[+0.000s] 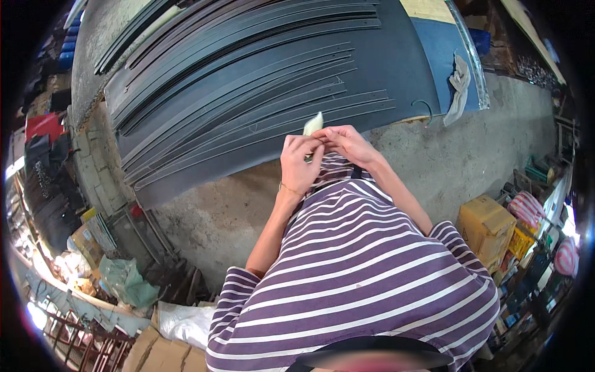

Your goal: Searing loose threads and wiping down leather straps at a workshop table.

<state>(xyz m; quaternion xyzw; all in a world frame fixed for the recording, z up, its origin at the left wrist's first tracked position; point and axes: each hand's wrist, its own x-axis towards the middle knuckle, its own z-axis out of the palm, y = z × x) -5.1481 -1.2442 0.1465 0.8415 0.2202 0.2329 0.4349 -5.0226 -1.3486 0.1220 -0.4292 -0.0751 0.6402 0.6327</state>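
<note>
My left hand and my right hand meet in front of my chest, just off the table's near edge. The fingers of both are bent and pressed together. From behind the left fingers a small pale cream piece sticks up, thin and pointed at its top; its kind cannot be made out. The right fingertips touch the left ones, and whatever lies between them is hidden. Beyond my hands, long dark flat strips lie in rows on the dark-topped table, some with small holes at their ends.
A crumpled grey-white cloth hangs over the table's right end, near a thin green hook-shaped piece. Cardboard boxes stand on the right of the concrete floor. A green plastic bag lies at lower left.
</note>
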